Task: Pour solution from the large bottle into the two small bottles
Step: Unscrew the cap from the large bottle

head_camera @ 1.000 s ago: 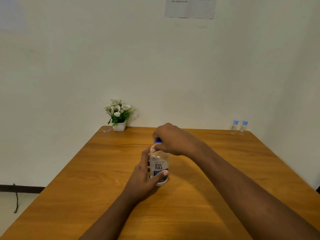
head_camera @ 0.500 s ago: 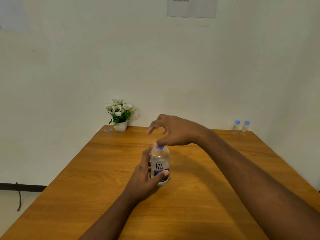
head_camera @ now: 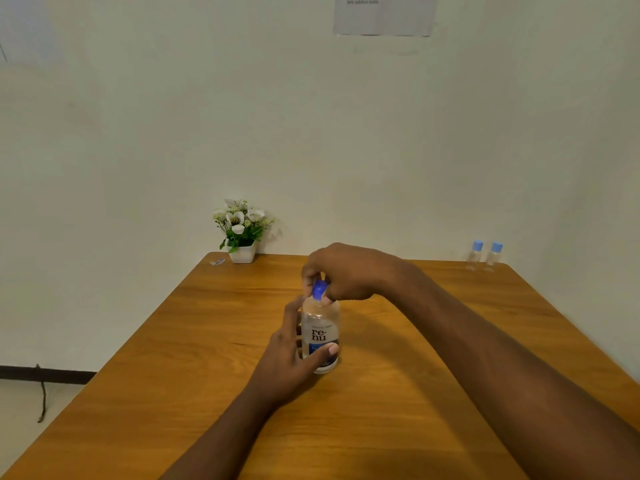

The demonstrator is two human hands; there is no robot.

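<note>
The large clear bottle (head_camera: pixel 320 323) with a "renu" label stands upright near the middle of the wooden table (head_camera: pixel 398 393). My left hand (head_camera: pixel 287 362) wraps around its lower body, thumb across the label. My right hand (head_camera: pixel 343 273) comes over from the right and pinches its blue cap (head_camera: pixel 319 289) between fingers and thumb. Two small clear bottles with light blue caps, one (head_camera: pixel 475 255) beside the other (head_camera: pixel 494 256), stand upright together at the table's far right corner, well away from both hands.
A small white pot of white flowers (head_camera: pixel 241 230) stands at the far left corner against the wall, with a tiny object (head_camera: pixel 217 261) beside it. A paper sheet (head_camera: pixel 384 13) hangs on the wall. A cord (head_camera: pixel 41 393) dangles by the floor at left.
Half a second ago my right hand hovered with fingers spread above the cap; now it has come back down and closed on the cap. My left hand keeps its hold on the bottle.
</note>
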